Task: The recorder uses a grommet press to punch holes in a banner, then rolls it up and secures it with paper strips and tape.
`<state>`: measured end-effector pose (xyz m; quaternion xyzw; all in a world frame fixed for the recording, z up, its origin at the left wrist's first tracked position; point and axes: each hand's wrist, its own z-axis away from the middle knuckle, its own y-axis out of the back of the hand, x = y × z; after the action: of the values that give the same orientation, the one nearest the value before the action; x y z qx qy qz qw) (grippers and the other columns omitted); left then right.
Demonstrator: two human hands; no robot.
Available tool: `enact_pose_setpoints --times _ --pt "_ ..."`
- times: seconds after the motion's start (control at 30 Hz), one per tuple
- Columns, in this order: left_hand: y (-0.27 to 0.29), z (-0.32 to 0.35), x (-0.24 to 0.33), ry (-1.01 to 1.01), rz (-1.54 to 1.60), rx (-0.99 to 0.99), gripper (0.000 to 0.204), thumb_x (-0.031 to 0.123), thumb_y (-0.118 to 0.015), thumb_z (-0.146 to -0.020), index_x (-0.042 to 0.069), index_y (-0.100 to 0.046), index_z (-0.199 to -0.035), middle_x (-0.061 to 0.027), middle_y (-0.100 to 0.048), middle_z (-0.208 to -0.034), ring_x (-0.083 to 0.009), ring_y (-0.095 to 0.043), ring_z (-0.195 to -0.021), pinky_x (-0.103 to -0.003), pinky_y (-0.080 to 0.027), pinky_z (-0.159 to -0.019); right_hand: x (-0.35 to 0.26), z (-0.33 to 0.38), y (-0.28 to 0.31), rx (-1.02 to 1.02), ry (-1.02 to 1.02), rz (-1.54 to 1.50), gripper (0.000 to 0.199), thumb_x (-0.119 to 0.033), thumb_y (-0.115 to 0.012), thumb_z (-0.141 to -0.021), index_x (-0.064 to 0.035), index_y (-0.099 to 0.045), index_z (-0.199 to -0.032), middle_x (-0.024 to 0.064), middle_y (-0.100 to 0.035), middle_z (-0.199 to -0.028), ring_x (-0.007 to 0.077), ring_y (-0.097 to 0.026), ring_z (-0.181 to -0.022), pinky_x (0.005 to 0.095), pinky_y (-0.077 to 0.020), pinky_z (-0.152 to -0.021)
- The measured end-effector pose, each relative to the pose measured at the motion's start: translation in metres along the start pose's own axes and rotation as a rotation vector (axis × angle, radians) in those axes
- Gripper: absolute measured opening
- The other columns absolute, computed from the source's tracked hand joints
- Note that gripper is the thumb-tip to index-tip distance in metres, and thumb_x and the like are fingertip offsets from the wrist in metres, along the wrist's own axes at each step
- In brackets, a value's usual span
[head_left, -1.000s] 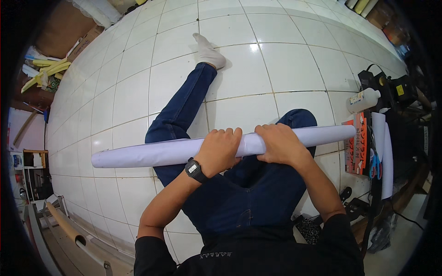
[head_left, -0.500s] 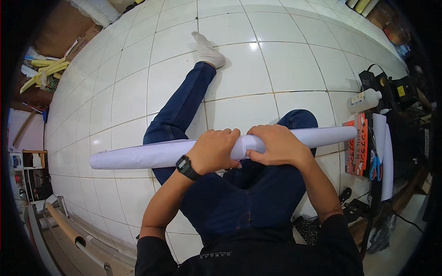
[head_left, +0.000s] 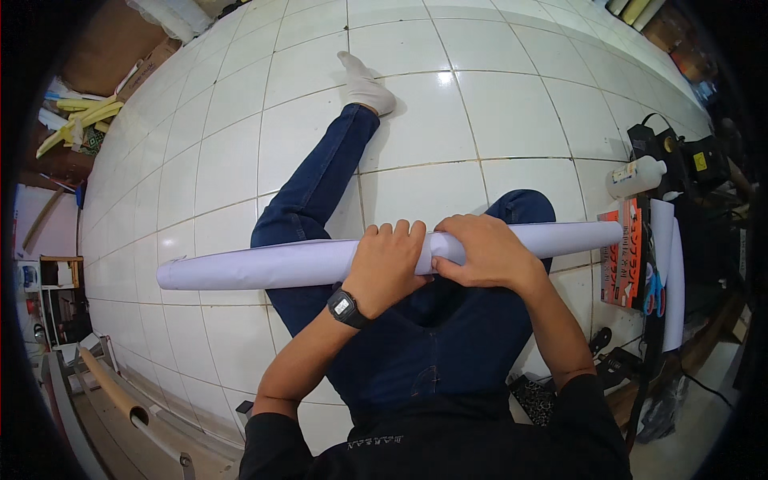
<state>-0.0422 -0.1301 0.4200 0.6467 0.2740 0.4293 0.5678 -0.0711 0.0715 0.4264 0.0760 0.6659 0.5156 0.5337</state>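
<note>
A long white paper roll (head_left: 264,266) lies crosswise over my legs, its left end reaching out above the floor tiles and its right end near an orange and black package. My left hand (head_left: 390,260) is wrapped round the roll near its middle, fingers over the far side and thumb on the near side. Close beside it, my right hand (head_left: 484,252) also grips the roll, its thumb pressed against the near face. A dark digital watch (head_left: 348,308) sits on my left wrist. The fingertips of both hands are partly hidden behind the roll.
At right stand the orange and black package (head_left: 622,260), blue-handled scissors (head_left: 654,296), further white rolls (head_left: 674,280), a plastic bottle (head_left: 636,176) and black equipment (head_left: 704,164). A cardboard tube (head_left: 112,382) rests at lower left. My socked foot (head_left: 368,90) is stretched out on the tiled floor (head_left: 416,132).
My left hand has slid right along the roll, closer to my right hand, its wrist turning so the watch face shows more. My right hand stays on the roll.
</note>
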Motion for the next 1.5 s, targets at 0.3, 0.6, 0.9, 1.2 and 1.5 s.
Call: enact_pose_setpoints --times 0.3,0.6,0.9,1.2,1.5 --pt "-0.007 -0.002 0.006 0.062 -0.009 0.064 0.054 0.036 -0.087 -0.061 0.008 -0.055 -0.094 -0.0077 -0.06 -0.082 -0.0268 -0.063 -0.077 -0.04 -0.046 -0.07 0.007 0.005 0.011 -0.076 0.074 0.034 0.053 -0.031 -0.072 -0.07 -0.0019 -0.062 -0.113 0.0173 -0.065 -0.105 0.0348 -0.062 -0.099 0.043 -0.0481 -0.089" --pt "0.032 -0.028 -0.037 -0.126 0.31 -0.534 0.053 0.039 -0.078 -0.072 0.003 -0.056 -0.103 -0.0199 -0.068 -0.081 -0.0388 -0.067 -0.08 -0.046 -0.052 -0.071 -0.002 0.025 -0.015 0.176 0.171 0.258 0.049 -0.015 -0.079 -0.065 -0.0075 -0.057 -0.109 0.0092 -0.06 -0.097 0.0274 -0.059 -0.092 0.0384 -0.0427 -0.08" --pt "0.013 0.005 0.022 -0.158 -0.224 0.027 0.058 0.02 -0.08 -0.067 0.002 -0.053 -0.115 -0.0085 -0.055 -0.091 -0.026 -0.057 -0.084 -0.037 -0.044 -0.075 0.014 0.045 0.019 0.263 0.102 0.322 0.059 -0.024 -0.085 -0.062 -0.0057 -0.057 -0.111 0.0089 -0.06 -0.103 0.0263 -0.058 -0.101 0.039 -0.0417 -0.085" --pt "0.022 -0.007 -0.004 -0.045 0.114 -0.214 0.06 0.033 -0.087 -0.063 0.003 -0.054 -0.103 -0.0159 -0.061 -0.087 -0.0369 -0.063 -0.078 -0.045 -0.05 -0.068 0.027 0.029 -0.005 0.235 0.195 0.385 0.05 -0.03 -0.083 -0.058 -0.0054 -0.055 -0.09 0.0071 -0.061 -0.093 0.0256 -0.061 -0.091 0.0338 -0.045 -0.078" --pt "0.018 -0.001 0.004 -0.108 -0.052 -0.094 0.055 0.027 -0.085 -0.065 0.003 -0.054 -0.103 -0.0125 -0.06 -0.087 -0.0322 -0.062 -0.08 -0.042 -0.049 -0.071 0.108 0.089 0.108 1.012 -0.109 0.162 0.041 -0.024 -0.078 -0.078 -0.0037 -0.063 -0.11 0.013 -0.066 -0.104 0.028 -0.063 -0.097 0.0383 -0.0497 -0.086"
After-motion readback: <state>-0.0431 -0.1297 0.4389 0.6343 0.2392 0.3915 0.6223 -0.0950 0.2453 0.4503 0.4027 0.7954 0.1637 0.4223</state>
